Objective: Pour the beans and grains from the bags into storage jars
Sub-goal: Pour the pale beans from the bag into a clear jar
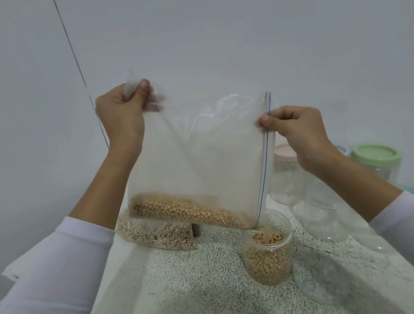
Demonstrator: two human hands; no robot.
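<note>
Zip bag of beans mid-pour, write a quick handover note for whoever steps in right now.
Left hand grips the zip bag by its raised bottom corner; right hand pinches the zip edge.
Bag mouth sits over the open jar on the table; jar mostly full, beans left in the bag.
Left to do: finish the pour, then the second bag behind. Pink-lidded jar and green-lidded jar look empty.

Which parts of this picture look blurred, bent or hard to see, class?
Head view: left hand fingertips smear with motion blur behind the zip bag; wide-angle lens bends the wall line; the empty clear jars nearly vanish against the speckled table; light is soft, shadows faint.
</note>
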